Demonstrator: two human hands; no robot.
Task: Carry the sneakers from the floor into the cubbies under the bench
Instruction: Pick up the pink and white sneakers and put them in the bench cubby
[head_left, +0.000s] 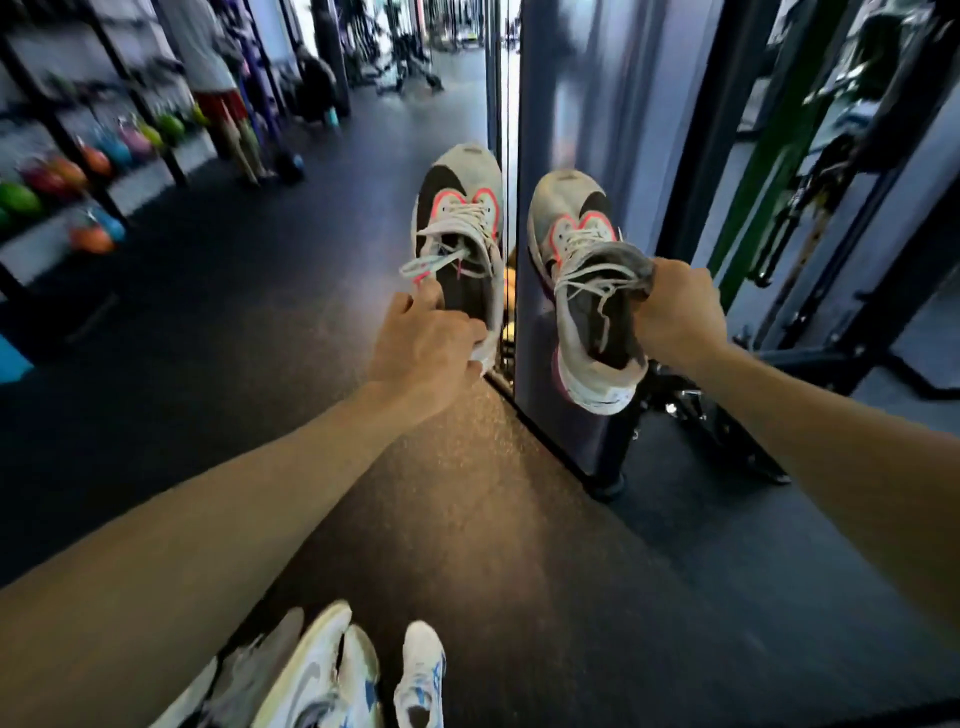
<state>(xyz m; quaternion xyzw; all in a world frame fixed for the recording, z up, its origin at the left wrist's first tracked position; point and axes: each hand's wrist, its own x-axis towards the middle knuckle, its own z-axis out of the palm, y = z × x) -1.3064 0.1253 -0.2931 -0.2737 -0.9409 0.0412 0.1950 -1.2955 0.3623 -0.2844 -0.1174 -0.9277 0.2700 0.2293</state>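
Observation:
Both of my hands carry a grey, black and pink sneaker out in front of me, above the dark floor. My left hand (423, 343) grips the left sneaker (460, 208) at its heel collar, toe pointing away. My right hand (675, 312) holds the right sneaker (576, 249) by its tongue and side, and the heel hangs lower. More white sneakers with blue marks (332, 670) lie on the floor at the bottom edge, another white one (421, 670) beside them. No bench or cubbies show in this view.
A tall dark post (571, 104) stands straight ahead, with a gym machine frame (810, 182) to its right. Racks with coloured balls (67, 176) line the left wall. A person (223, 104) stands at the far left. Dark rubber floor (234, 312) stretches ahead on the left.

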